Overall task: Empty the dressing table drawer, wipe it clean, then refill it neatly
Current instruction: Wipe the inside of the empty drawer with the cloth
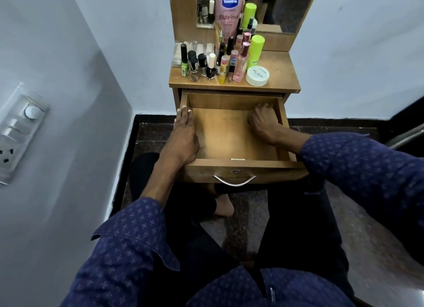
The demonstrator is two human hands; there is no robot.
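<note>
The wooden drawer (224, 136) of the dressing table is pulled out, and its floor is bare wherever it shows. My left hand (181, 139) rests along the drawer's left wall with its fingers straight. My right hand (263, 120) is inside at the back right corner, fingers curled down against the floor; whatever may be under it is hidden. Several cosmetics stand on the table top (283, 77): nail polish bottles (202, 63), a white jar (257, 76), a green bottle (256, 49) and a pink Vaseline tube (229, 10).
A metal handle (234, 180) and a lock sit on the drawer front. A mirror (286, 5) stands behind the table top. A white wall with a switchboard (18, 132) is close on the left. My crossed legs and a foot (223, 205) lie under the drawer.
</note>
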